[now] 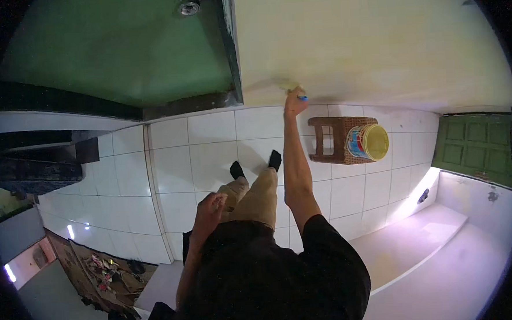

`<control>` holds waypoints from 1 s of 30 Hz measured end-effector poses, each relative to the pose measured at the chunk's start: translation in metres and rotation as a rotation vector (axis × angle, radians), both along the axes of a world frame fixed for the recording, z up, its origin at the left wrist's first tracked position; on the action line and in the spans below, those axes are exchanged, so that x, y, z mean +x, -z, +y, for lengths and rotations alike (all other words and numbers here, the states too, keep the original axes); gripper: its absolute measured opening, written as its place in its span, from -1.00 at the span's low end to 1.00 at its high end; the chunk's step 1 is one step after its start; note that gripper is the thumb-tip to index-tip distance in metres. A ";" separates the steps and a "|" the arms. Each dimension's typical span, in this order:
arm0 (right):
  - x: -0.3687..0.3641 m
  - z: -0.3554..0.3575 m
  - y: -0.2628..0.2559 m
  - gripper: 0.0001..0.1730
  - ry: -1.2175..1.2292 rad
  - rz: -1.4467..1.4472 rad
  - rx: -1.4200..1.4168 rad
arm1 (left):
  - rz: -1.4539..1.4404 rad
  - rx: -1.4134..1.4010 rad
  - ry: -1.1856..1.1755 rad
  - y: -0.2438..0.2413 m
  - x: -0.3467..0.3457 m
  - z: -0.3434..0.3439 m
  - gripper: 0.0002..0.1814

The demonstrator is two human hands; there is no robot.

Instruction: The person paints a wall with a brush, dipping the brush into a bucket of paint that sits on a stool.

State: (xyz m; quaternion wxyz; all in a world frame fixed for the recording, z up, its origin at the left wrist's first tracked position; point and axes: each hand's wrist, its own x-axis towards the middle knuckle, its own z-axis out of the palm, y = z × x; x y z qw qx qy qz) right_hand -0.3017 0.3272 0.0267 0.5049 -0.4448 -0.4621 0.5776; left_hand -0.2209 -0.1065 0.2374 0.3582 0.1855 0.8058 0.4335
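Observation:
My right hand [295,101] is stretched out to the yellowish wall [362,41], closed around a tool with a blue handle end [302,98]. The tool's pale head is blurred against the wall; it looks like a paintbrush. My left hand [212,205] hangs in front of my waist with its fingers curled; whether it holds anything is not clear. To the right of my right arm, a brown woven-pattern plastic stool [338,153] carries a plastic bucket [356,142] with a yellow inside, lying or standing with its mouth towards the right of the view.
A green door panel [146,48] in a dark frame, with a metal knob [189,7], is at the upper left. White floor tiles [215,162] lie under my feet. A green panelled door [474,148] stands far right. Cardboard with mixed items [114,276] lies lower left, near a dark piece of furniture [31,172].

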 end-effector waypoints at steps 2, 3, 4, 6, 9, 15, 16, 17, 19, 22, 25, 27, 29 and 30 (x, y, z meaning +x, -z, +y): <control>-0.029 -0.012 -0.084 -0.73 0.061 -0.219 0.301 | 0.037 -0.027 -0.046 0.005 0.009 -0.009 -0.75; -0.031 -0.019 -0.147 -0.75 0.085 -0.234 0.285 | 0.049 -0.027 -0.060 0.004 0.016 -0.009 -0.71; -0.033 -0.026 -0.208 -0.77 0.109 -0.249 0.269 | 0.054 -0.012 -0.084 0.004 0.019 -0.011 -0.78; -0.032 -0.009 -0.304 -0.63 0.083 0.271 0.240 | 0.076 0.012 -0.051 0.007 0.015 -0.001 -0.79; -0.024 0.016 -0.431 -0.62 0.074 0.358 0.500 | 0.127 0.064 -0.019 -0.003 0.012 0.019 -0.80; -0.014 0.061 -0.514 -0.64 -0.114 0.673 0.851 | 0.143 0.130 -0.033 -0.019 0.019 0.066 -0.81; -0.016 0.075 -0.486 -0.63 -0.102 0.589 0.794 | 0.133 0.144 -0.029 -0.021 0.021 0.073 -0.81; -0.022 0.080 -0.449 -0.62 -0.112 0.518 0.716 | 0.138 0.131 -0.045 -0.018 0.026 0.074 -0.81; -0.015 0.070 -0.376 -0.59 -0.199 0.499 0.439 | 0.128 0.080 -0.055 -0.013 0.036 0.085 -0.79; 0.024 0.053 -0.232 -0.67 -0.139 -0.009 0.377 | 0.059 0.104 -0.111 -0.023 0.045 0.107 -0.78; 0.034 0.034 -0.143 -0.69 -0.141 0.224 0.132 | 0.028 0.078 -0.142 -0.036 0.046 0.127 -0.78; 0.040 0.046 -0.088 -0.72 -0.007 -0.061 0.388 | 0.052 0.083 -0.125 -0.033 0.051 0.138 -0.78; 0.039 0.061 -0.073 -0.71 -0.005 -0.144 0.350 | 0.091 0.109 -0.128 -0.030 0.052 0.149 -0.79; 0.038 0.072 -0.074 -0.68 -0.004 -0.236 0.309 | 0.088 0.123 -0.129 -0.029 0.053 0.155 -0.79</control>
